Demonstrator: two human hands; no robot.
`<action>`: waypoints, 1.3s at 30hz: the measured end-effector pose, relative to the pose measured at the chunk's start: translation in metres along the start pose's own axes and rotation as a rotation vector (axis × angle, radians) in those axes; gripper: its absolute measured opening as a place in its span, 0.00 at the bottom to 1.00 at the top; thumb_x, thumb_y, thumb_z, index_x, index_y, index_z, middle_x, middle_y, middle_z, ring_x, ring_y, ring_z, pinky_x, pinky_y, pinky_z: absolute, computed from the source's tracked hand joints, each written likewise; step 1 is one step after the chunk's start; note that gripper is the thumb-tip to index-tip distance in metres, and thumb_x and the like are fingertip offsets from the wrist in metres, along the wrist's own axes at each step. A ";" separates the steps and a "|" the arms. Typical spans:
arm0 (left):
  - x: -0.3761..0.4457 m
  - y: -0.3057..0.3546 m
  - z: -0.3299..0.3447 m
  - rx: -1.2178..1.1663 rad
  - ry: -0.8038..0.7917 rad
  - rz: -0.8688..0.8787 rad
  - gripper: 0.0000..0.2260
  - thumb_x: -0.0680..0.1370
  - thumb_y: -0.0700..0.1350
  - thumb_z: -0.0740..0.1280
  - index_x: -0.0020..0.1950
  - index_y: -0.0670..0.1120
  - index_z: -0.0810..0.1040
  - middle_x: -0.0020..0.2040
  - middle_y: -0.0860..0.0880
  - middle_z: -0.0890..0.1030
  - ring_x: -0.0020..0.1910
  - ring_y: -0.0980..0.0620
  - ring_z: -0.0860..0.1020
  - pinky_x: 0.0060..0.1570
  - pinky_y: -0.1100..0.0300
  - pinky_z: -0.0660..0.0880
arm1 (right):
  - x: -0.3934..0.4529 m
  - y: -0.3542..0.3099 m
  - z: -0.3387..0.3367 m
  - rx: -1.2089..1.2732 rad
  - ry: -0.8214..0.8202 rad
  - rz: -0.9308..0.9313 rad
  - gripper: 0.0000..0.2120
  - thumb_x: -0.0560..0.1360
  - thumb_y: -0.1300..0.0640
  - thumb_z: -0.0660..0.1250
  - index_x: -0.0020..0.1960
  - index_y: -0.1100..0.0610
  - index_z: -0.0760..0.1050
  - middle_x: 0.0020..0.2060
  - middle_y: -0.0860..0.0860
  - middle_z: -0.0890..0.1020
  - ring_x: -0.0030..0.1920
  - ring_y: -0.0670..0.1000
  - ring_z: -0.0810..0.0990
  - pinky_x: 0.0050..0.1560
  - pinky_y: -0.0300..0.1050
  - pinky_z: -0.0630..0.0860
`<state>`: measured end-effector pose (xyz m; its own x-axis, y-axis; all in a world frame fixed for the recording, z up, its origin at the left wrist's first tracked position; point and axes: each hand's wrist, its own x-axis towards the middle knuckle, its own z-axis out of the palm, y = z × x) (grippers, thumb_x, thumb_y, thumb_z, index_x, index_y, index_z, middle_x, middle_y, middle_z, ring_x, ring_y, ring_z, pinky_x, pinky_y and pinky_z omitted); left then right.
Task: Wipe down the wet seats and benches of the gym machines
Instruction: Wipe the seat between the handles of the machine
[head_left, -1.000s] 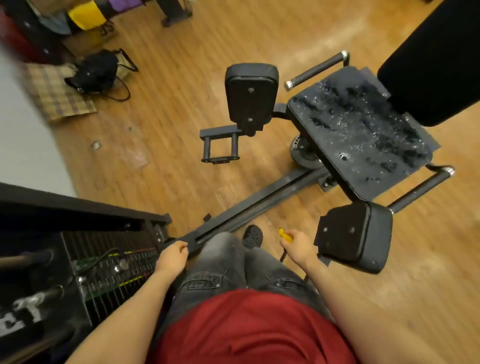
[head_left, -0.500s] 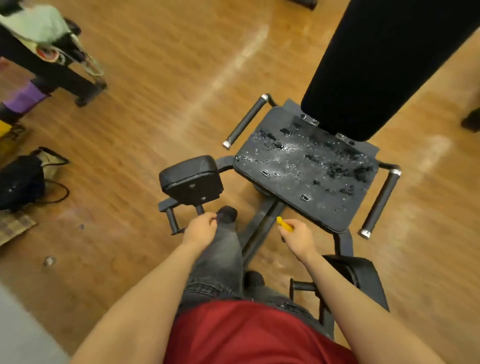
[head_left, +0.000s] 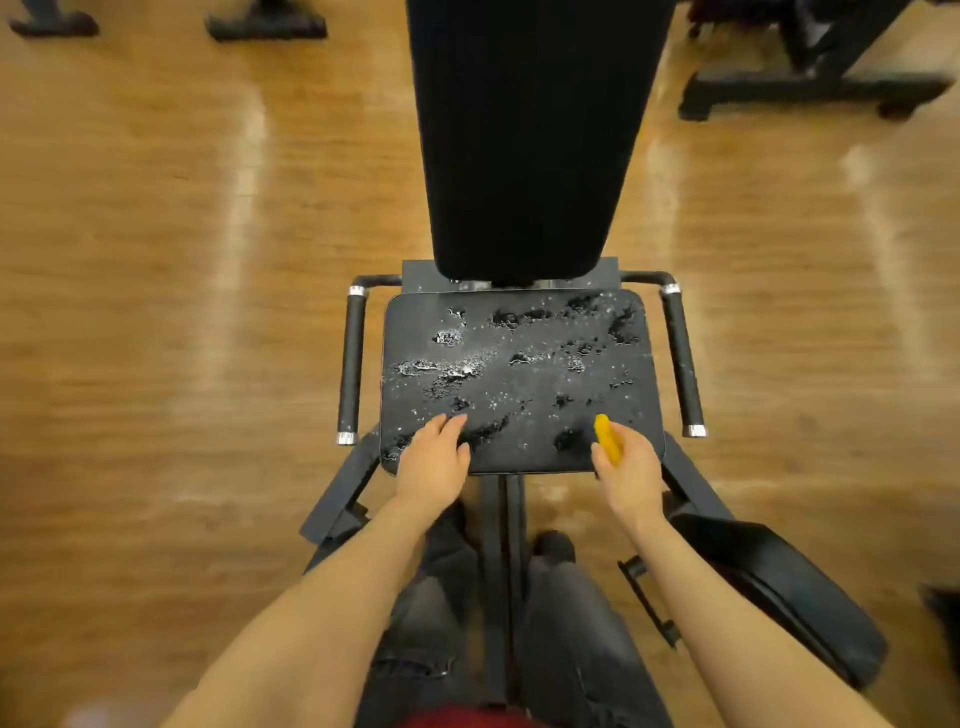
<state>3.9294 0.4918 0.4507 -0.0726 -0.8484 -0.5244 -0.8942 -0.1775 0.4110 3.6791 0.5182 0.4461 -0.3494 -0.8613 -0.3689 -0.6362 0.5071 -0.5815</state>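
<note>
While the black padded seat (head_left: 519, 384), beaded and pooled with water, lies directly ahead below the tall black backrest (head_left: 524, 135), both hands are held over its near edge. The left hand (head_left: 432, 460) is spread flat, fingers apart, at the near-left corner. The right hand (head_left: 626, 467) is closed around a small yellow handle (head_left: 607, 439) at the near-right corner.

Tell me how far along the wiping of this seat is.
Done: nothing visible; the seat is covered in water patches. In hand: the right hand grips a yellow tool at the near edge; the left hand rests open there. Left: the whole seat.
</note>
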 end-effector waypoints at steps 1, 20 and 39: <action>0.008 0.003 -0.002 0.046 -0.005 0.019 0.22 0.82 0.48 0.57 0.77 0.51 0.61 0.77 0.46 0.61 0.74 0.45 0.61 0.70 0.48 0.65 | 0.007 0.004 -0.001 -0.010 0.026 0.018 0.17 0.76 0.57 0.67 0.62 0.64 0.75 0.55 0.58 0.80 0.58 0.59 0.77 0.60 0.54 0.72; 0.156 0.045 0.058 0.378 0.184 0.278 0.23 0.83 0.52 0.54 0.78 0.52 0.59 0.79 0.43 0.53 0.78 0.43 0.52 0.75 0.48 0.54 | 0.085 0.075 0.046 -0.143 0.327 0.114 0.26 0.83 0.47 0.47 0.76 0.60 0.59 0.76 0.57 0.60 0.76 0.57 0.55 0.75 0.50 0.52; 0.163 0.031 0.077 0.411 0.283 0.315 0.23 0.82 0.52 0.52 0.77 0.50 0.59 0.78 0.41 0.54 0.78 0.41 0.51 0.75 0.46 0.52 | 0.173 0.059 0.025 -0.227 0.249 0.115 0.23 0.84 0.53 0.50 0.78 0.56 0.56 0.77 0.54 0.57 0.78 0.59 0.47 0.75 0.50 0.49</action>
<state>3.8558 0.3865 0.3201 -0.2927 -0.9389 -0.1813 -0.9505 0.2649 0.1626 3.5978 0.4002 0.3299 -0.5669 -0.7942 -0.2189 -0.7094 0.6057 -0.3603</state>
